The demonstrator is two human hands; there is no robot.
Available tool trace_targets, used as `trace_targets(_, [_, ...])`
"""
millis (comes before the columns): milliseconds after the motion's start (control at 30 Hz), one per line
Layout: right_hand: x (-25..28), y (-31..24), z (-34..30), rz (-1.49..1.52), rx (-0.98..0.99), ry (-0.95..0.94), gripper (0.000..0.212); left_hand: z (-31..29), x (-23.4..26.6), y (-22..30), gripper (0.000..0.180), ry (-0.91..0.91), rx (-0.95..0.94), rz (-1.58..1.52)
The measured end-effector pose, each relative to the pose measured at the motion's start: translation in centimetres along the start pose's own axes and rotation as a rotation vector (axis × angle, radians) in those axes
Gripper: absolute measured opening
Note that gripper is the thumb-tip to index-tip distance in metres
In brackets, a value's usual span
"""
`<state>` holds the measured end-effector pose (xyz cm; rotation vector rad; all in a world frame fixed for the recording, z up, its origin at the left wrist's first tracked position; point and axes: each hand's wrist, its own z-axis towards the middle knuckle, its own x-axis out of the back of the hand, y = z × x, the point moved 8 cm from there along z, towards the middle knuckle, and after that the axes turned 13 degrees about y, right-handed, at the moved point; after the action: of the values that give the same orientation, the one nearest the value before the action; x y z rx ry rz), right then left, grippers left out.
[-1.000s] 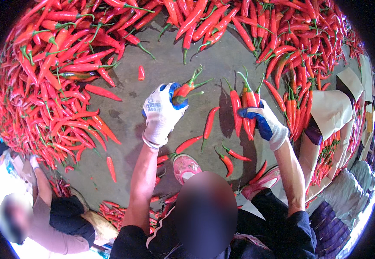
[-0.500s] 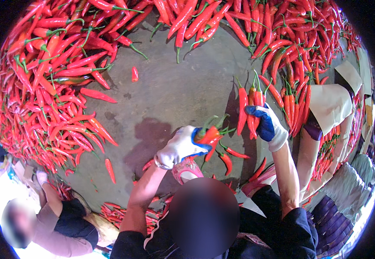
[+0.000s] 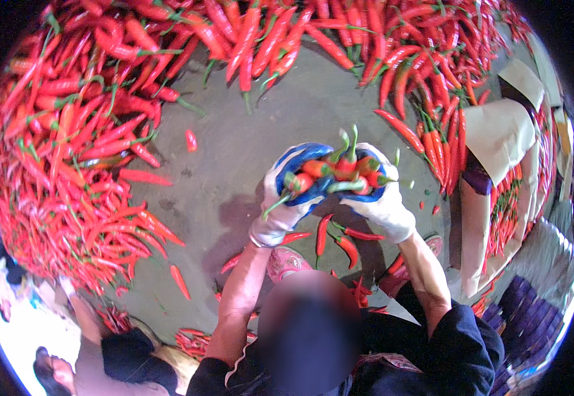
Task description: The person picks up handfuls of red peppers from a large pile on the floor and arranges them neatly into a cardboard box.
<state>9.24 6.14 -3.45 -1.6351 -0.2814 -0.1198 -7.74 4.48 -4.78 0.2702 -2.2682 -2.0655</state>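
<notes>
Head view shows the bunch (image 3: 345, 173) of red chillies held in mid-view, between the two hands, its green stems (image 3: 351, 142) fanning up and outward. Left hand (image 3: 305, 198) and right hand (image 3: 387, 204) wrap it from either side, each clamped on chillies, equally near; whether their fingertips touch cannot be told. The long axis looks roughly upright, foreshortened, with stem ends uppermost and the lower bodies hidden by the palms. Just below, toward the person, loose chillies (image 3: 346, 252) lie on the floor (image 3: 227, 135) near a pink shoe (image 3: 285, 265). Bare floor opens ahead and to the left of the hands, bounded by a heap (image 3: 62, 204) that curves from the left around the far side. On the right, well apart from the right hand, a carton (image 3: 475, 237) with raised flaps holds more chillies.
</notes>
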Motion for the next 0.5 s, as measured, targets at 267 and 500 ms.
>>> trace_targets(267, [-1.5, 2.9, 0.4, -0.076, 0.188, 0.079, 0.064, 1.2, -0.5, -3.1, 0.052, -0.119, -0.198, 0.114])
trace_targets(500, [1.7, 2.5, 0.8, -0.029, -0.1, 0.124, 0.055, 1.0, -3.7, -3.7, 0.036, -0.075, 0.156, 0.264])
